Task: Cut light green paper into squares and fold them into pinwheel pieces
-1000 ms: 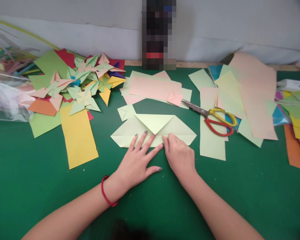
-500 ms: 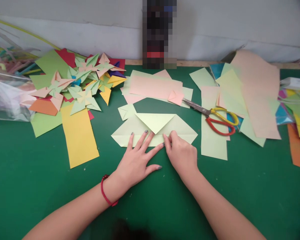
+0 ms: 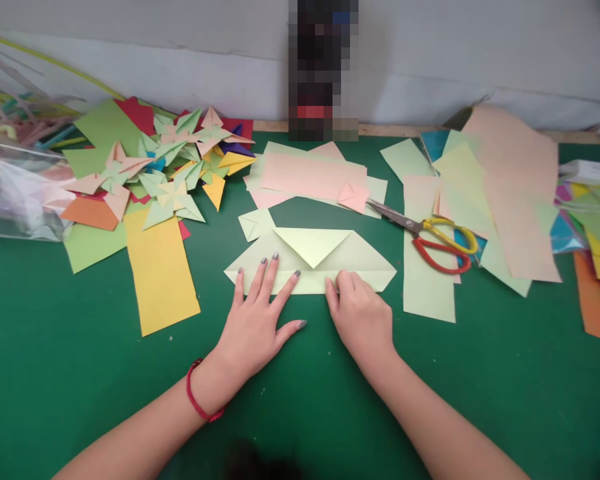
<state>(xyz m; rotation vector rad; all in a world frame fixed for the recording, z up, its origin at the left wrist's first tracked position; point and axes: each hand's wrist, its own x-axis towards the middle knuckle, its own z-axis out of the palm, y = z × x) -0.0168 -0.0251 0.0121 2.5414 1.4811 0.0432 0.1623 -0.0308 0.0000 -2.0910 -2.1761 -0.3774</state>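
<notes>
A pale green sheet of paper [image 3: 360, 259] lies folded on the green table, with pointed left and right ends. Its top flap [image 3: 313, 243] comes down as a triangle, and a strip is folded up along the near edge. Flat on the left part of that strip, my left hand [image 3: 253, 327] has its fingers spread. My right hand [image 3: 363, 317] is closed, fingers curled and thumb against the near edge, gripping the paper right of centre. A small folded pale green square [image 3: 253, 225] touches the sheet's upper left.
Folded paper stars [image 3: 173, 193] are heaped at the left beside a yellow paper strip [image 3: 163, 280] and a clear plastic bag [image 3: 20, 193]. Behind lie pink sheets [image 3: 310, 170]. Scissors [image 3: 420, 230] rest on papers at the right, near a large pink sheet [image 3: 515, 193].
My left hand has slid left along the folded strip, away from my right hand. My right hand stays at nearly the same spot, a little lower. The paper keeps its shape.
</notes>
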